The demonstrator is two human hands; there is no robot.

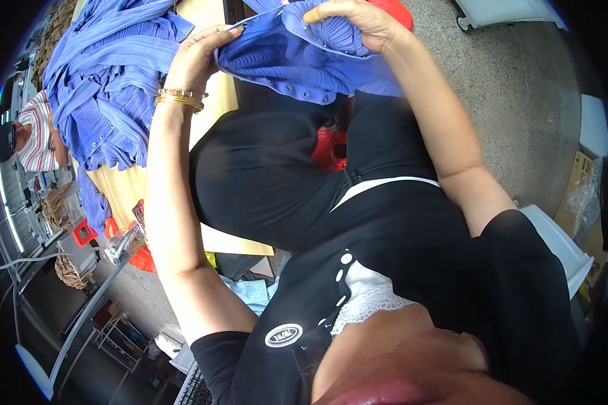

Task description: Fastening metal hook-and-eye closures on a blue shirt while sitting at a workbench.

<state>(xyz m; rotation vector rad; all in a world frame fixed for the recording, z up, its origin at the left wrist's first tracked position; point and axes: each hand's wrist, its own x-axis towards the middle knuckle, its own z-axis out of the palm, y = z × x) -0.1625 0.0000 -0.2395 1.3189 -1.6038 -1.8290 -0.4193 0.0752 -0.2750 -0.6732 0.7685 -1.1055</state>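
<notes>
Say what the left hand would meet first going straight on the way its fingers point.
The left hand would first meet the periwinkle-blue ribbed fabric garment, whose edge it pinches; farther along perhaps the right hand, though depth is unclear.

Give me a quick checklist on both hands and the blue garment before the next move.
1. Left hand on the garment: ok, it pinches the edge of the blue garment.
2. Right hand on the garment: ok, it grips the bunched upper part.
3. Garment spread flat: not ok, it is gathered in folds between the hands.
4. Round fasteners in sight: ok, several show along the lower edge.
5. Every fastener sound: cannot tell, they are too small and partly hidden by folds.
6. Pile of blue garments in order: not ok, it lies loosely heaped on the wooden table.
</notes>
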